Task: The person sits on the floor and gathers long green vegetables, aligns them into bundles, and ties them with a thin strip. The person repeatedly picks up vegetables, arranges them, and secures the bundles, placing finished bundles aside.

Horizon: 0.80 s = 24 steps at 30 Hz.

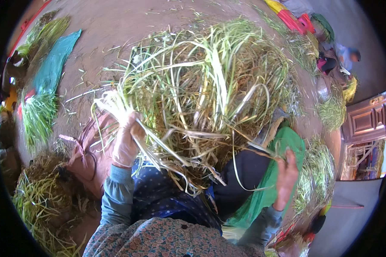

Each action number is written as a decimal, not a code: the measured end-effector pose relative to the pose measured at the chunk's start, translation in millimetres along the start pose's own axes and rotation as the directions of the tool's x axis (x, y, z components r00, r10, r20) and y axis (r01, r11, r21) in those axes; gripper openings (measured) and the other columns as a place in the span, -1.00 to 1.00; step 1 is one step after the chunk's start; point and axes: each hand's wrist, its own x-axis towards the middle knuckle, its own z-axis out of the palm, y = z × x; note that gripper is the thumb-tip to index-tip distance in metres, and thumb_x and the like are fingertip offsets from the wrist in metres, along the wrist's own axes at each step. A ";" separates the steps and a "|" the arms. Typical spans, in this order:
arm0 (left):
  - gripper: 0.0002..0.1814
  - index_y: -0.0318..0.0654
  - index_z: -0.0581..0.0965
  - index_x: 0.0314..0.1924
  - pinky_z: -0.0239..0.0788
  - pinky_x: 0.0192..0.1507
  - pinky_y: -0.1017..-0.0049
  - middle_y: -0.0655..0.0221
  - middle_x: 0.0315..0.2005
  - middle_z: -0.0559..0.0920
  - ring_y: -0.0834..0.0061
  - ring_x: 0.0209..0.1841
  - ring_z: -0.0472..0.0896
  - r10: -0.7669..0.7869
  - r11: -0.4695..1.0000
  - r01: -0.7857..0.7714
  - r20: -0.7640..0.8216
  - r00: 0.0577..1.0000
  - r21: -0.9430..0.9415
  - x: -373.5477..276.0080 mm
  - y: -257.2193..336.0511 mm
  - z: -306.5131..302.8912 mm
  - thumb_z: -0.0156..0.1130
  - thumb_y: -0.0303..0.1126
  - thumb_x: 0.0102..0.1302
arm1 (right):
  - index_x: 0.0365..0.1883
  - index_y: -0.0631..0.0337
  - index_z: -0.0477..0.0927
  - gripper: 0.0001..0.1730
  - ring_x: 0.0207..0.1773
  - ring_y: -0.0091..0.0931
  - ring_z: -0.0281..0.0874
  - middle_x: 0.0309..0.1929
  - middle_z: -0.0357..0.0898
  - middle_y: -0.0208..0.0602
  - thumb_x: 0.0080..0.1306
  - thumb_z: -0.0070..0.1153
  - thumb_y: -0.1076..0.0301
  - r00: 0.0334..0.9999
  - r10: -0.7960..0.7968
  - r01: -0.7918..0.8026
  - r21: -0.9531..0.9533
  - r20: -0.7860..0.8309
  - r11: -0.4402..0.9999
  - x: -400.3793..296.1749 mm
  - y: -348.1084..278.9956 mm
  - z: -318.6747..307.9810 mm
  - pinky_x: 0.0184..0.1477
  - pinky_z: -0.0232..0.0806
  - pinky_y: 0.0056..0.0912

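Note:
My left hand [127, 138], in a thin pale covering, is closed around a bunch of long green-and-white plant stalks [115, 102]. The pale ends fan out above the fist, and stalks trail below it towards my lap. My right hand [286, 176] is at the right, over green mesh cloth [260, 199]; it is blurred, with thin dry leaves at its fingertips, and whether it grips them I cannot tell. Between and beyond my hands lies a large heap of green and withered stalks [209, 83], reaching over my lap.
Left are a teal sheet [54, 61], a green bundle [38, 115] and another stalk heap [38, 196]. More cut greens [315, 173] lie at the right. A person [345, 57] sits upper right, near a wooden door [366, 119]. Pink cloth [93, 144] lies beside my left arm.

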 end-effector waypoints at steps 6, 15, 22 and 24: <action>-0.71 -0.32 0.53 -0.28 0.11 -0.74 0.67 0.61 -0.82 0.34 0.71 -0.80 0.25 -0.094 0.989 0.086 0.058 0.994 0.122 -41.0 -7.1 3.5 0.25 -0.19 0.25 | -0.01 0.23 0.53 -0.66 -0.06 -0.36 0.56 -0.02 0.56 -0.09 0.23 0.15 0.45 0.953 -0.288 0.209 0.489 0.092 0.847 5.4 -141.0 41.4 -0.06 0.43 -0.29; -0.73 -0.27 0.58 -0.29 0.10 -0.75 0.69 0.55 -0.78 0.41 0.72 -0.78 0.31 -0.174 0.941 0.199 -0.113 0.978 0.274 -56.2 -1.7 6.7 0.24 -0.18 0.24 | -0.21 0.33 0.53 -0.74 -0.55 -0.59 0.51 -0.54 0.58 -0.31 0.35 0.10 0.26 0.417 -0.569 -0.349 0.703 0.709 0.620 -56.5 -196.8 135.4 -0.49 0.34 -0.47; -0.74 -0.21 0.55 -0.27 0.00 -0.79 0.65 0.60 -0.86 0.30 0.70 -0.84 0.22 -0.106 0.973 0.138 -0.175 0.979 0.187 -51.2 -10.5 -10.4 0.23 -0.16 0.27 | -0.22 0.29 0.54 -0.84 -0.59 -0.69 0.33 -0.59 0.48 -0.39 0.32 0.12 0.38 0.616 -0.649 -0.032 0.837 0.447 0.546 -73.7 -184.5 130.5 -0.54 0.22 -0.56; -0.80 -0.21 0.51 -0.31 0.04 -0.74 0.64 0.58 -0.86 0.32 0.66 -0.83 0.22 -0.176 0.980 0.186 -0.140 0.974 0.064 -50.0 -9.4 -6.0 0.20 -0.23 0.29 | -0.24 0.30 0.53 -0.84 -0.55 -0.60 0.39 -0.52 0.51 -0.31 0.31 0.13 0.38 0.543 -0.629 -0.120 0.793 0.556 0.597 -79.6 -183.5 129.0 -0.49 0.28 -0.50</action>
